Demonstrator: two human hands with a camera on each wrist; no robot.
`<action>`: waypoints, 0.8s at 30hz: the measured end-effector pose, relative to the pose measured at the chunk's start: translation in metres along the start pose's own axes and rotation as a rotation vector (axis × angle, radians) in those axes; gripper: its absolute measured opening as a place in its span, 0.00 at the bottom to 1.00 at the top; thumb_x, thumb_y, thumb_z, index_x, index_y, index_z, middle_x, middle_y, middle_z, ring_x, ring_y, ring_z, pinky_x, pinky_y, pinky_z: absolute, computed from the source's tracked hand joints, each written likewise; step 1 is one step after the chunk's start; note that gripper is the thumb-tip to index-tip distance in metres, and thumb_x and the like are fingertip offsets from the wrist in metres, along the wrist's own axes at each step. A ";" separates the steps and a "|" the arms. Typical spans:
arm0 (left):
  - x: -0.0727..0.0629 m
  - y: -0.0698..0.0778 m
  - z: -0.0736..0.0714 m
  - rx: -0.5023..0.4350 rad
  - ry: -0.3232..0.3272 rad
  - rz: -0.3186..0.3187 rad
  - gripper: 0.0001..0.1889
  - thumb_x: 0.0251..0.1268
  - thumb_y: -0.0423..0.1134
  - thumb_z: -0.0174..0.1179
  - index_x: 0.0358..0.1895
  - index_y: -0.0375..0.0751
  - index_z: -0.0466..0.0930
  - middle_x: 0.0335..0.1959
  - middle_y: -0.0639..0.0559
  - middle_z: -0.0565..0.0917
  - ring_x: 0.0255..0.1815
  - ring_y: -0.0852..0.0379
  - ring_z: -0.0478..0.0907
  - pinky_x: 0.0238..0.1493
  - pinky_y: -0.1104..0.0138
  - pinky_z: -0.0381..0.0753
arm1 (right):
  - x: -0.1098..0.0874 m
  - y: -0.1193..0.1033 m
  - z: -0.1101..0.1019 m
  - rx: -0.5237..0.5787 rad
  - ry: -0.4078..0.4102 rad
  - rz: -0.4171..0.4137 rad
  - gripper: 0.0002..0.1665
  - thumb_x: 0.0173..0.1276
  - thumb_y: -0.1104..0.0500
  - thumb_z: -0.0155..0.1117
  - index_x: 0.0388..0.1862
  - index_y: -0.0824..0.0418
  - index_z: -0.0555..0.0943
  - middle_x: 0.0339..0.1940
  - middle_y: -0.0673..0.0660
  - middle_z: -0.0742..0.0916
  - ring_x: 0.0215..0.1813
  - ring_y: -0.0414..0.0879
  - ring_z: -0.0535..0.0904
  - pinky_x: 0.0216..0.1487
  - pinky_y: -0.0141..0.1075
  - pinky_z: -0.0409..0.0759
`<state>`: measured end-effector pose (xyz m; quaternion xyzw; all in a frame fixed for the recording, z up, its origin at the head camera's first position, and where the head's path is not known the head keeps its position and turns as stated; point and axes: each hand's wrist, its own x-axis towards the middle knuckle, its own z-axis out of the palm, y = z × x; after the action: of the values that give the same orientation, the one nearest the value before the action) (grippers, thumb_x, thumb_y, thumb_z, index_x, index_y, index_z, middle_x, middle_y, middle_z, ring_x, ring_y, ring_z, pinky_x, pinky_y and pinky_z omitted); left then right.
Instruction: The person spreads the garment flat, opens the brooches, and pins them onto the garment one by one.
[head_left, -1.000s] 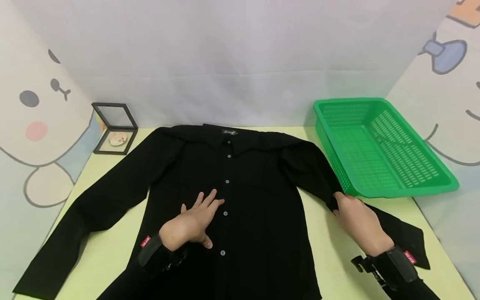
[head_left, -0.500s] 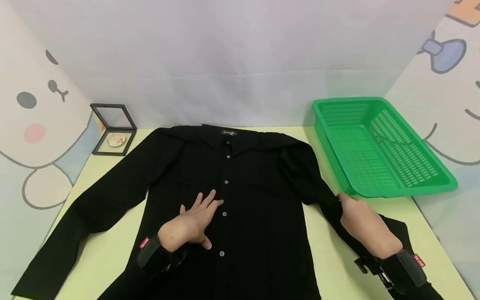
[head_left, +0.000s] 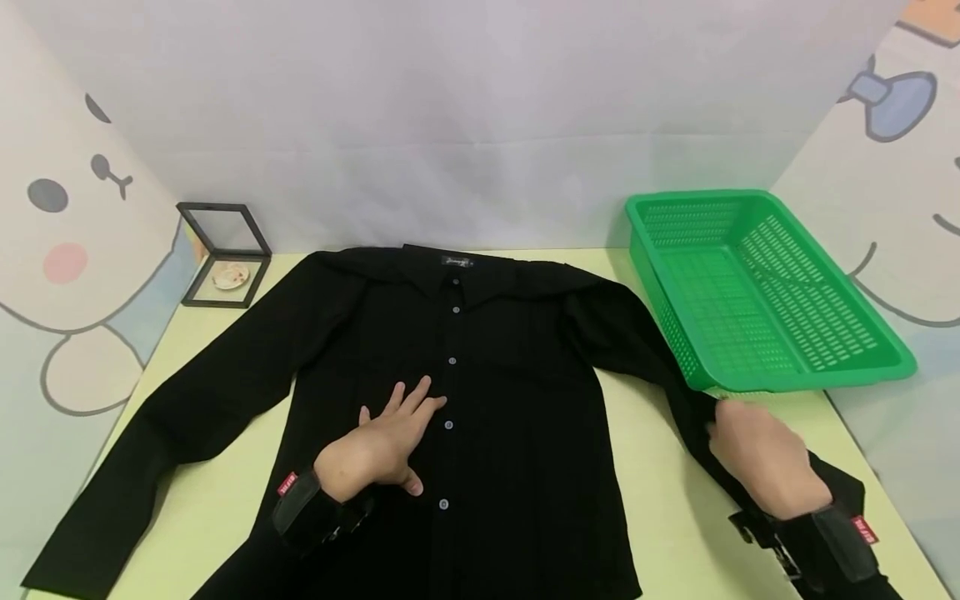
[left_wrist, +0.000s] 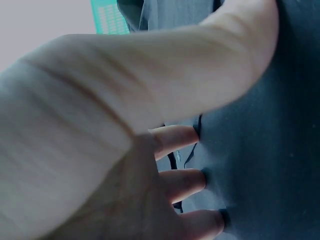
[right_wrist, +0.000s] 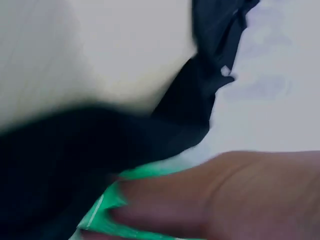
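A black button-up shirt [head_left: 525, 400] lies front up, its collar toward the back wall and its sleeves spread to both sides. My left hand [head_left: 378, 450] rests on the shirt front beside the row of buttons, fingers spread. In the left wrist view its fingertips [left_wrist: 187, 179] press on the dark cloth. My right hand [head_left: 765, 458] grips the right-side sleeve [head_left: 633, 337] partway along, near the basket's front corner. The cuff end shows beyond that hand. In the right wrist view the sleeve [right_wrist: 100, 150] runs twisted past my blurred right hand [right_wrist: 200, 200].
A green plastic basket [head_left: 806, 383] stands at the back right, close to the sleeve. At the back left is an open black-framed case [head_left: 225, 252] with a small round pale thing in it. Pale cloth walls with cartoon prints enclose the yellow tabletop [head_left: 660, 500].
My right hand has moved right and toward me along the sleeve, which is drawn straighter. The left hand stays in place on the shirt front.
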<state>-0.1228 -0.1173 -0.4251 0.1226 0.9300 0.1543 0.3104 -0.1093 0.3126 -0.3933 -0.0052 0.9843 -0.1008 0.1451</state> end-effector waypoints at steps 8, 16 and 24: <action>0.000 0.001 -0.001 0.007 -0.008 -0.005 0.64 0.38 0.37 0.86 0.81 0.54 0.54 0.87 0.48 0.37 0.86 0.36 0.36 0.70 0.21 0.45 | 0.025 -0.021 0.041 0.070 0.326 -0.528 0.09 0.63 0.74 0.69 0.42 0.67 0.86 0.39 0.59 0.88 0.39 0.49 0.85 0.36 0.42 0.85; -0.002 0.000 0.000 0.004 -0.008 -0.011 0.64 0.36 0.37 0.86 0.81 0.53 0.55 0.87 0.48 0.38 0.86 0.35 0.36 0.70 0.21 0.45 | 0.045 -0.029 0.044 0.012 0.514 -0.543 0.13 0.66 0.73 0.68 0.50 0.71 0.84 0.49 0.66 0.86 0.50 0.60 0.86 0.42 0.50 0.86; -0.001 0.000 0.000 -0.001 0.003 -0.008 0.64 0.35 0.37 0.87 0.81 0.53 0.55 0.87 0.47 0.39 0.86 0.35 0.36 0.70 0.21 0.45 | 0.082 -0.032 0.047 0.007 0.454 -0.466 0.10 0.68 0.71 0.67 0.45 0.77 0.82 0.39 0.71 0.84 0.41 0.65 0.85 0.41 0.54 0.84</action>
<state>-0.1219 -0.1173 -0.4246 0.1187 0.9307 0.1538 0.3098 -0.1754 0.2687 -0.4542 -0.2072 0.9635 -0.1333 -0.1048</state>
